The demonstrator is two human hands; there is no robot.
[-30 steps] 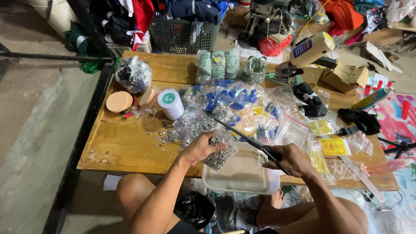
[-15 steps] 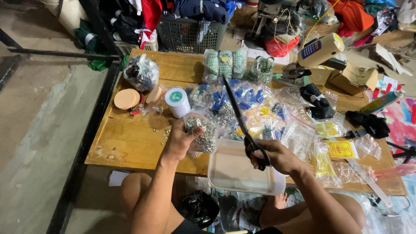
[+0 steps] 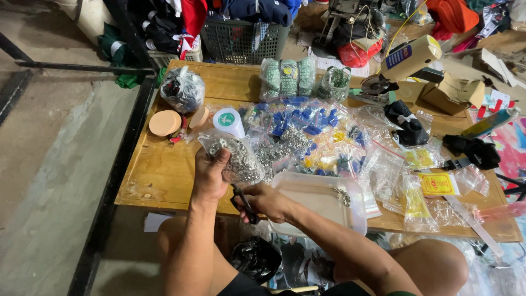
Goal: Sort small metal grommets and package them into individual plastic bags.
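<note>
Lying across the table [image 3: 164, 181]: heaps of small bags in the middle, a tray [image 3: 320, 200] sitting at the near edge with a few metal rings [image 3: 343, 196] resting in its right part. Being held just left of the tray, above the near edge: a bag of metal eyelets [image 3: 233, 156] in the left hand [image 3: 211, 175]; scissors [image 3: 244, 203] in the right hand [image 3: 268, 201], just below the bag. Standing behind the bag: a tape roll [image 3: 227, 120], with a round lid [image 3: 165, 123] lying to its left. Sitting beyond the far edge: a basket [image 3: 241, 41].
</note>
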